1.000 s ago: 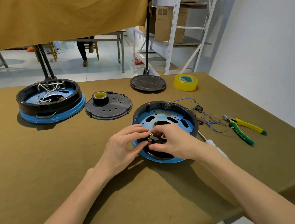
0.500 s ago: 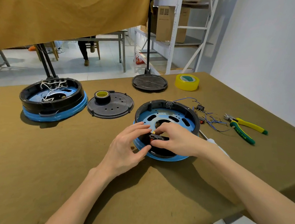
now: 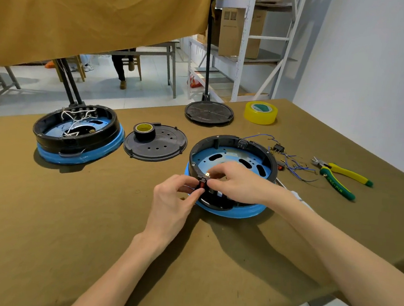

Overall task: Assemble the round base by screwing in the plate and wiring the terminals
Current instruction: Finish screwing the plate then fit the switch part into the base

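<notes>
At the near rim of the round base (image 3: 231,170) on the surface (image 3: 68,214), both hands' grips, left hand (image 3: 175,199) and right hand (image 3: 237,182), pinch a small red switch (image 3: 202,182), seemingly seating it; wiring its terminals likely follows.

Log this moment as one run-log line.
left hand: pinches red switch | right hand: steadies it at base rim | wires: loose
</notes>
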### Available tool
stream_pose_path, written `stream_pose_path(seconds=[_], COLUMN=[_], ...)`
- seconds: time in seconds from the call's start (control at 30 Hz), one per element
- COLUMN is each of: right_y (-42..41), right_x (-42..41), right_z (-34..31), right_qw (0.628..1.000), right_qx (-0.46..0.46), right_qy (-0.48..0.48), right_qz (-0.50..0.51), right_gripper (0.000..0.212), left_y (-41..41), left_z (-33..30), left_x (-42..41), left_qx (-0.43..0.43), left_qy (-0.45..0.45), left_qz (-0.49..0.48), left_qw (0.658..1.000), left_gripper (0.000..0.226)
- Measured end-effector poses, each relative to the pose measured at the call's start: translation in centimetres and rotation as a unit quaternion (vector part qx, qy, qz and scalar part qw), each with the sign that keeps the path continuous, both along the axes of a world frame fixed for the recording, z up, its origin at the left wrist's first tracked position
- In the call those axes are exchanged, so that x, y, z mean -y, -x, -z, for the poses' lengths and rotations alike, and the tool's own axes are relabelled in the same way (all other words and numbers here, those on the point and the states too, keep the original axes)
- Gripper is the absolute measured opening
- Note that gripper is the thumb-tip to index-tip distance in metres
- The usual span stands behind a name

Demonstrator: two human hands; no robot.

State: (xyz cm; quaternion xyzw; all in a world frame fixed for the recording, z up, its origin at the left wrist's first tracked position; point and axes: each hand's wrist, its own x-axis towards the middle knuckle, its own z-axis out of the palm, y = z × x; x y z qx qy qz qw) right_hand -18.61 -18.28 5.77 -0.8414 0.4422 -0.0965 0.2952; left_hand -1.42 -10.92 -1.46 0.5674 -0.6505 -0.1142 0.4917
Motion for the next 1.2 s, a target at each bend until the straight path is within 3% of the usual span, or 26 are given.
stream_pose_path(seconds=[0.07, 0.23, 0.53, 0.8, 0.97, 1.07, 1.17, 1.2], right_y=[0.2, 0.3, 0.5, 0.1, -0.3, -0.5, -0.1, -0.1], right_x=[0.2, 0.4, 0.6, 0.9, 1.0, 0.6, 0.1, -0.1], right_z=[-0.3, -0.2, -0.3, -0.1, -0.1, 0.3, 0.7, 0.9], right_qw=[1.000, 0.999, 0.999, 0.999, 1.000, 0.999, 0.992, 0.991], right_qx=[0.006, 0.048, 0.041, -0.022, -0.025, -0.038, -0.051, -0.040], right_qy=[0.006, 0.024, 0.018, 0.015, 0.007, 0.035, 0.104, 0.120], right_qz=[0.007, -0.006, -0.018, -0.023, -0.007, -0.011, -0.050, -0.045], right_gripper=[0.044, 0.022, 0.024, 0.062, 0.067, 0.059, 0.020, 0.018], left_y=[0.5, 1.1, 1.5, 2.1, 2.3, 1.7, 0.9, 0.6], left_z=[0.1, 0.2, 0.6, 0.1, 0.0, 0.0, 0.2, 0.3], left_x=[0.1, 0.4, 0.2, 0.6, 0.7, 0.8, 0.6, 0.6], left_qx=[0.005, 0.031, -0.030, -0.071, -0.042, -0.039, -0.037, -0.040], left_qy=[0.003, 0.010, 0.007, -0.010, -0.001, -0.011, -0.020, -0.019], left_qz=[-0.014, -0.039, -0.054, -0.093, -0.112, -0.106, -0.055, -0.040], left_qw=[1.000, 0.999, 0.998, 0.993, 0.993, 0.994, 0.998, 0.998], left_gripper=[0.022, 0.021, 0.021, 0.024, 0.024, 0.024, 0.027, 0.029])
